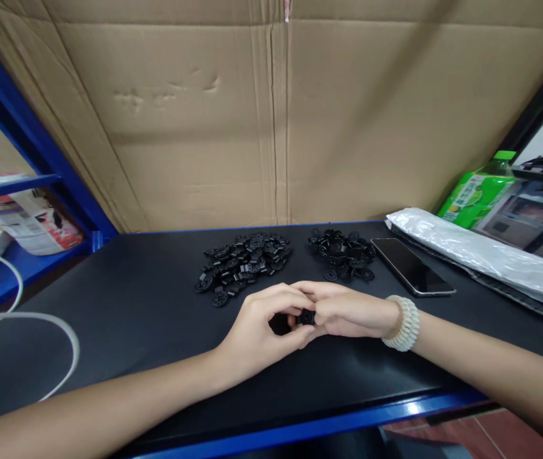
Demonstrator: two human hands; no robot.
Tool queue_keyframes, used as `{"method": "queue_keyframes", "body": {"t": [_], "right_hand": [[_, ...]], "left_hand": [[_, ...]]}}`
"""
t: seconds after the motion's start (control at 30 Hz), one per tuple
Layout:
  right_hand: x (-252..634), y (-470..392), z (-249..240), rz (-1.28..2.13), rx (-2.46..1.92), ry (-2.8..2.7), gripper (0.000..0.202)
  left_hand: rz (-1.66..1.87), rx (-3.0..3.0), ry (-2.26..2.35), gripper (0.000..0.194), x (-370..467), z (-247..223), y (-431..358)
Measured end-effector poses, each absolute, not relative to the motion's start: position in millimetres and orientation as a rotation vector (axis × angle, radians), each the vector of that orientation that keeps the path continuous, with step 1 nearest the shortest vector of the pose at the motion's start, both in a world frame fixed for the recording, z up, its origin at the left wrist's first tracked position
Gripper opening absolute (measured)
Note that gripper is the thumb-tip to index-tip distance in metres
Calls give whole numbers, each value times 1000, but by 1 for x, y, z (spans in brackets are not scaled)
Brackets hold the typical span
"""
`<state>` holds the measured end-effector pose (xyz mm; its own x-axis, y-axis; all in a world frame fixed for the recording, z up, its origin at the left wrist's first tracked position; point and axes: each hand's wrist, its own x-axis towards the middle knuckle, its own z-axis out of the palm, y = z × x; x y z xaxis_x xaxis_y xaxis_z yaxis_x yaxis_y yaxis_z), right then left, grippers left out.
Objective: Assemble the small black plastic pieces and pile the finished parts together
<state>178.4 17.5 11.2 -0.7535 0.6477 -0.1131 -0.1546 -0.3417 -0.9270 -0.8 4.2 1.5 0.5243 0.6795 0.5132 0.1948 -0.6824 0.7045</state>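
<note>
Left hand [264, 325] and right hand [348, 311], fingers curled, pinch one black part [306, 317] inside the front edge [309, 426] of the tabletop [151, 319]; open room extends left toward the cable [75, 347].

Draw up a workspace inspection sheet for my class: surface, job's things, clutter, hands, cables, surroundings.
Surface: table, dark, with a blue front edge.
Job's things: left pile and right pile of small black pieces, set apart; one held part, mostly hidden.
Clutter: phone right of the right pile, screen dark; silvery packet farther right.
Hands: left hand and right hand together, holding the part; bracelet on the right wrist.
Cables: white cable curving over the table's left end.
Surroundings: cardboard behind; blue shelf at left; green pack at right.
</note>
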Motion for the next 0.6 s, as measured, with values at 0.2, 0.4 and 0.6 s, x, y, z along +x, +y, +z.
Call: {"method": "queue_keyframes", "body": {"t": [0.2, 0.4, 0.6], "right_hand": [[175, 14, 9, 2008, -708, -1583, 33], [173, 11, 6, 1939, -708, -1672, 29], [171, 11, 3, 1970, -685, -1626, 28]], "left_hand": [[1089, 2276, 688, 18, 2, 2, 1], [1133, 2334, 737, 20, 4, 0, -2], [1157, 2300, 762, 21, 4, -1, -4]]}}
